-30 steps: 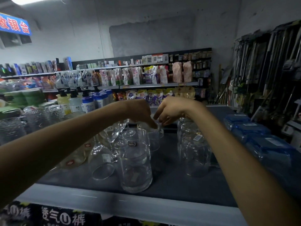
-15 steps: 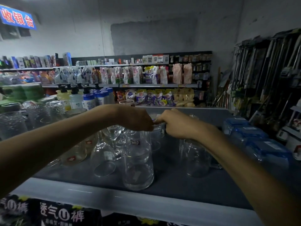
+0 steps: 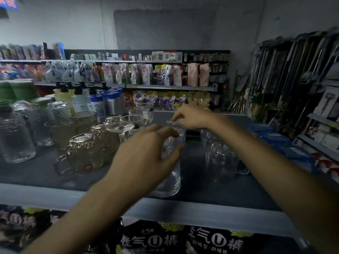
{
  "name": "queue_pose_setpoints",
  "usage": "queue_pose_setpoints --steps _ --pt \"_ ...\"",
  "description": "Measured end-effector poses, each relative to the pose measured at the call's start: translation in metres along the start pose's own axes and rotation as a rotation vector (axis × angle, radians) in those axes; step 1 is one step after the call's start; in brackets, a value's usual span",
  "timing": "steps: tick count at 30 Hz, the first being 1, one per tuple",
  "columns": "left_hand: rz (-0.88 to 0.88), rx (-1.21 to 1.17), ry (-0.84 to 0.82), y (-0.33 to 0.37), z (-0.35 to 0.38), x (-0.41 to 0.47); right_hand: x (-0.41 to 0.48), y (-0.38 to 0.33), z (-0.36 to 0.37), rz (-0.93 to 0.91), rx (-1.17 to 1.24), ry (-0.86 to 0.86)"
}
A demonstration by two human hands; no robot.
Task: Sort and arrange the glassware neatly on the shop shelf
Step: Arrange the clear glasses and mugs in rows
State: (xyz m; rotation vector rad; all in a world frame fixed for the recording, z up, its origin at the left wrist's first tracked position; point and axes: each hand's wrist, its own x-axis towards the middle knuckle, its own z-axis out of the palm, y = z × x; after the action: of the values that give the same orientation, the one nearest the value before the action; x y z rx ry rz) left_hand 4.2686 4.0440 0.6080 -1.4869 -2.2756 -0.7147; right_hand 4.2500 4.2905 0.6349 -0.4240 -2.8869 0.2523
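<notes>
Steadying glass stack (image 3: 172, 180) at shelf (image 3: 201, 211) front edge: my left hand (image 3: 145, 158) curls round wall, right hand (image 3: 192, 119) pinches top rim. Stiff, slick, brittle, probably light; best held by wall.

Both bare forearms reach forward. Left hand (image 3: 145, 154) sits nearer, fingers (image 3: 163, 131) and thumb curled round the tall glass (image 3: 172, 180); outline blurred. Right hand (image 3: 192, 117) is farther out, wrist bent down, fingertips (image 3: 175, 119) pinching the glass's top rim.
</notes>
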Motion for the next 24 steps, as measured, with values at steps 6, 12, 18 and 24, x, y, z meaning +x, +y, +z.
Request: queue_pose_setpoints --steps 6,12,18,24 --pt "0.053 0.022 0.183 -0.011 0.057 -0.028 0.006 0.001 0.008 0.042 0.032 0.042" --pt "0.125 -0.084 0.303 -0.018 0.077 -0.032 0.006 0.0 0.006 0.089 0.013 0.03" --pt "0.136 -0.191 0.405 -0.024 0.091 -0.035 -0.002 -0.009 0.002 0.132 0.038 -0.001" --pt "0.158 -0.266 0.431 -0.026 0.097 -0.035 -0.011 -0.008 -0.002 0.183 0.0 0.005"
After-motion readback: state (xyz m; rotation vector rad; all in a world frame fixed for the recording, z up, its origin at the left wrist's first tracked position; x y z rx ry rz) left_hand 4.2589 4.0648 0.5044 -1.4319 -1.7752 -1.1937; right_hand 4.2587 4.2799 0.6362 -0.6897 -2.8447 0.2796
